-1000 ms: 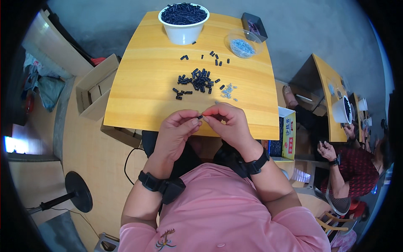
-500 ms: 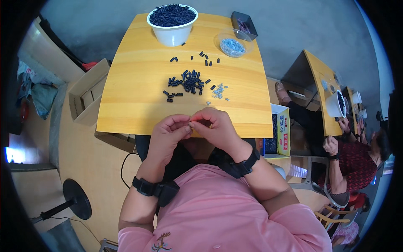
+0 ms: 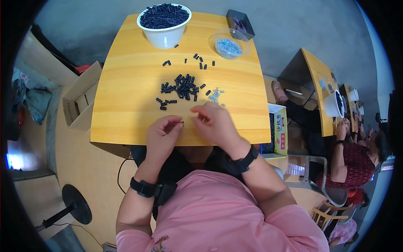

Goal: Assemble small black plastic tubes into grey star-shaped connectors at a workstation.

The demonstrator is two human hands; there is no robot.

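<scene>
The left hand [image 3: 163, 133] hovers over the near edge of the yellow wooden counter [image 3: 126, 105], its thumb and forefinger closed in a pinch grip on one small black cylindrical plastic piece [image 3: 181, 123], which pokes out at the fingertips. The right hand [image 3: 215, 122] sits just beside it, fingers curled and loosely bunched; whether its grip holds anything I cannot tell, as the fingertips hide it. Beyond the hands lies a loose heap of the same black pieces [image 3: 181, 87], with strays scattered toward the far side, and just right of the heap a small scatter of tiny silver metal parts [image 3: 215, 95]. At the far edge stand a white round bowl heaped with black pieces [image 3: 164, 26], a clear shallow dish of silver parts [image 3: 228, 45] and a small dark rectangular box [image 3: 239, 23].

The risk here, as I judge it, is the smallness of the parts: the pinched piece is held over the counter's near edge, so a slip of the fingertips could send it into the lap or onto the floor. A sweep of the right wrist could also scatter the silver parts into the black heap.
</scene>
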